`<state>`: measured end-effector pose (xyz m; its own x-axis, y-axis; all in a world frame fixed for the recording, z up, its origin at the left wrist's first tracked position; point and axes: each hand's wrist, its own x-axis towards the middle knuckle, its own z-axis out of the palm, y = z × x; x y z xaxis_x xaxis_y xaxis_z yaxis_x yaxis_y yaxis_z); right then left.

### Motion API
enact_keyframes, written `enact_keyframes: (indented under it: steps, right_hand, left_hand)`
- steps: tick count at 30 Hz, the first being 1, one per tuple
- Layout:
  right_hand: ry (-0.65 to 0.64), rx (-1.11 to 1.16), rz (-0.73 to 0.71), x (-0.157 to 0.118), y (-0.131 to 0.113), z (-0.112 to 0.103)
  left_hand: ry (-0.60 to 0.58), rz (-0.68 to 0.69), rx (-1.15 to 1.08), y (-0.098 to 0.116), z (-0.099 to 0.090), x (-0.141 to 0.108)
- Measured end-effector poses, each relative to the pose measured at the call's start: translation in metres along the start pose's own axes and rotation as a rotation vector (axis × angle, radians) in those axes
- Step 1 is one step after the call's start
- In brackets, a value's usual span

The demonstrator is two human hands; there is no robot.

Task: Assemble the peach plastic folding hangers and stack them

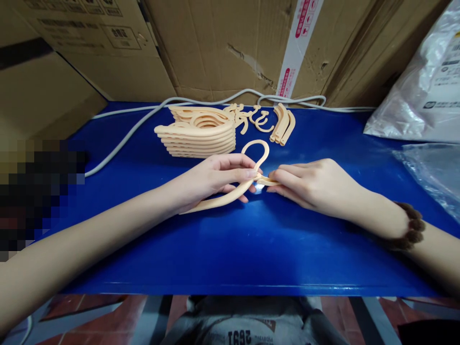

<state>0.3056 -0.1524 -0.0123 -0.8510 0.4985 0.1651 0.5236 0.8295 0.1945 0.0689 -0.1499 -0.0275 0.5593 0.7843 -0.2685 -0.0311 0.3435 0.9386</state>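
My left hand (233, 175) is closed around a beige plastic hanger piece (221, 200). Its long curved arm runs under my palm towards the wrist, and its rounded loop (266, 151) stands out beyond my fingers. My right hand (305, 184) pinches a slim beige plastic part (268, 181), whose tip meets the hanger piece beside my left thumb. My fingers hide most of that part, so I cannot tell its full shape. Just behind my left hand lies a neat stack of matching beige hanger pieces (201, 139).
Small beige hooks (264, 122) and several curved beige arms (282, 124) lie at the back of the blue table (230, 254). A white cable (143, 117) crosses behind them, before cardboard boxes (215, 48). Clear plastic bags (413, 91) lie at the right.
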Motion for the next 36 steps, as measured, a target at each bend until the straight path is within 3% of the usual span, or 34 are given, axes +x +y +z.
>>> enact_keyframes:
  steps: [13,22,36]
  right_hand:
    - [0.080,0.086,-0.059,0.000,0.000,-0.003]
    - [0.039,0.194,-0.028,0.000,0.001,-0.004]
    - [0.025,0.226,-0.040,-0.002,0.012,-0.005]
  left_hand:
    - [0.045,0.078,0.033,0.000,0.000,0.001]
    - [0.042,0.138,0.079,-0.001,-0.001,0.000]
    - [0.041,0.119,0.126,0.001,-0.001,0.002]
